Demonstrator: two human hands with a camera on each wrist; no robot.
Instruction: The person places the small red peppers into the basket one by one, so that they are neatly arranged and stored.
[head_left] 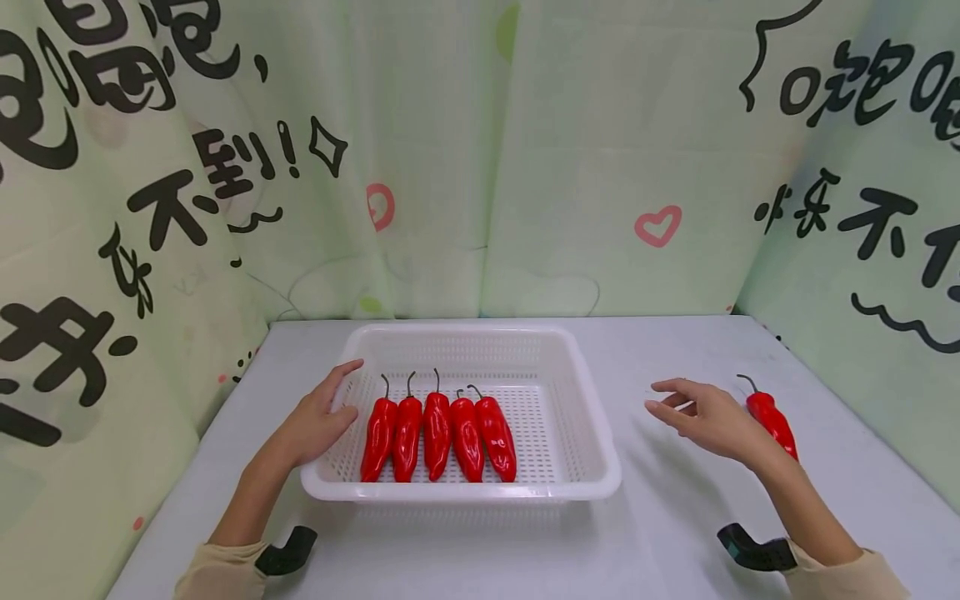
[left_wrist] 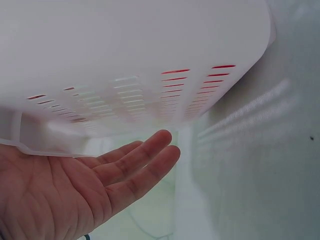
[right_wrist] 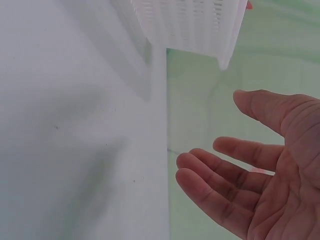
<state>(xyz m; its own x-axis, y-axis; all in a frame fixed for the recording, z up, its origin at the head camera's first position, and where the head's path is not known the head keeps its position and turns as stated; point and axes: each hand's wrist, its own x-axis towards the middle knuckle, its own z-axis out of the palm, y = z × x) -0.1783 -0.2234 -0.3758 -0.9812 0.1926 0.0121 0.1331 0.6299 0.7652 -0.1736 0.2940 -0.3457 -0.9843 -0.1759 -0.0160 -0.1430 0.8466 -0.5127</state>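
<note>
Several glossy red chili peppers [head_left: 437,433] lie side by side, stems pointing away, in a white plastic basket [head_left: 577,400] with slotted sides. At the basket's left rim is my left hand [head_left: 321,422], its thumb over the rim. In the left wrist view its straight fingers [left_wrist: 137,170] extend below and outside the slotted wall, while the thumb is hidden. To the right of the basket, my right hand [head_left: 708,417] hovers over the table with loosely bent fingers and nothing in them. Just beyond its wrist lies a single red chili pepper [head_left: 772,417], partly covered by the forearm.
The white table [head_left: 517,550] bears the basket and the single pepper. Pale green curtains [head_left: 570,167] with black lettering and pink hearts stand along the back and both sides. Black straps [head_left: 756,550] are worn at both wrists, by the beige sleeves.
</note>
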